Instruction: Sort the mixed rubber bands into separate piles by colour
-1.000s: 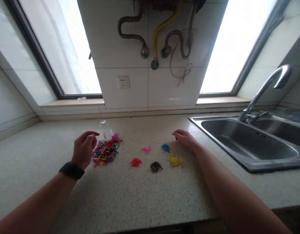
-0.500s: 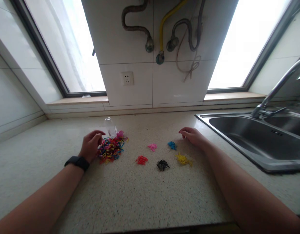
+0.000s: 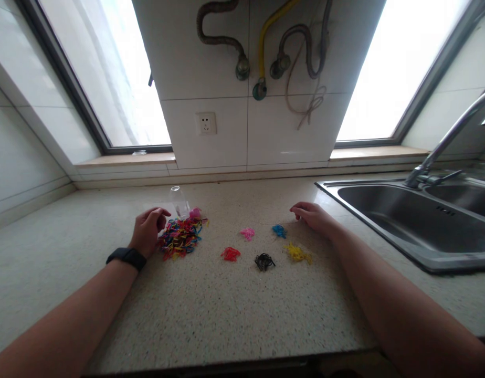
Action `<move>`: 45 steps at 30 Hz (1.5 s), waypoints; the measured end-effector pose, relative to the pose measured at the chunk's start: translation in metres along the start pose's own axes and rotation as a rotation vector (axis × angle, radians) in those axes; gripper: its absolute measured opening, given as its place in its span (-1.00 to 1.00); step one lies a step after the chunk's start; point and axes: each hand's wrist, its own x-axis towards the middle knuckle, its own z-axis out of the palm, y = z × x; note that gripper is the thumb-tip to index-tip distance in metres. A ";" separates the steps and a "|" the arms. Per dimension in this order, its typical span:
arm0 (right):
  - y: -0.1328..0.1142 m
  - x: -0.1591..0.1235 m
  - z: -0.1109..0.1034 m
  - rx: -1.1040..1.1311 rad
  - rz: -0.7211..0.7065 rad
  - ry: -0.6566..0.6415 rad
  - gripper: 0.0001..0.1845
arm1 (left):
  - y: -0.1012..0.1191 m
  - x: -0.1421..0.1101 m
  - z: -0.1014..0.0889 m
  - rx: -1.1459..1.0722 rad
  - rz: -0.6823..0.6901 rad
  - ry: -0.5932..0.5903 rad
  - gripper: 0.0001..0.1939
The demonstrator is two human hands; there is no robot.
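A heap of mixed coloured rubber bands lies on the left of the counter. Against its left edge rests my left hand, fingers loosely curled in, with nothing seen in them. Behind the heap is a clear plastic container, with a pink bundle by its base. Small single-colour piles lie further right: pink bands, red bands, black bands, blue bands and yellow bands. My right hand rests on the counter right of the blue pile, fingers curled together, nothing visible in them.
The speckled counter runs back to a tiled wall with a socket and hoses with valves. On the right are a steel double sink and its tap. Windows stand on both sides.
The view has tilted slightly, so the counter things appear a little higher. Both hands and all the piles stay in place.
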 end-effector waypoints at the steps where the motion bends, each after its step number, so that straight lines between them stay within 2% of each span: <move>1: 0.001 0.000 0.000 0.001 -0.001 0.003 -0.61 | 0.000 0.000 0.000 -0.001 0.001 -0.003 -0.74; 16: 0.004 0.003 0.001 0.013 -0.009 -0.009 -0.61 | -0.002 0.001 0.000 0.004 -0.007 -0.011 -0.71; 20: 0.002 0.001 0.003 -0.047 -0.057 -0.008 -0.62 | -0.004 0.003 0.000 0.015 0.000 -0.006 -0.70; 24: -0.012 -0.008 0.006 -0.076 -0.132 0.007 -0.63 | -0.004 0.003 0.000 0.034 -0.007 -0.011 -0.71; 28: -0.046 -0.021 0.015 -0.066 -0.255 0.072 -0.66 | -0.002 0.002 0.002 0.046 -0.003 -0.001 -0.71; 31: -0.088 -0.031 0.032 -0.171 -0.401 0.025 -0.70 | 0.000 0.001 0.002 0.053 0.004 -0.009 -0.72; 34: -0.133 -0.040 0.061 -0.410 -0.576 -0.152 -0.79 | 0.001 0.001 0.003 0.070 0.001 -0.014 -0.72; 37: -0.170 -0.046 0.099 -0.614 -0.727 -0.305 -0.83 | 0.000 0.001 0.002 0.080 0.005 -0.021 -0.72; 41: -0.200 -0.049 0.147 -0.811 -0.798 -0.415 -0.77 | -0.002 0.001 0.002 0.065 0.014 -0.025 -0.71; 45: -0.212 -0.046 0.176 -0.890 -0.817 -0.403 -0.71 | -0.002 0.002 0.002 0.068 0.024 -0.035 -0.72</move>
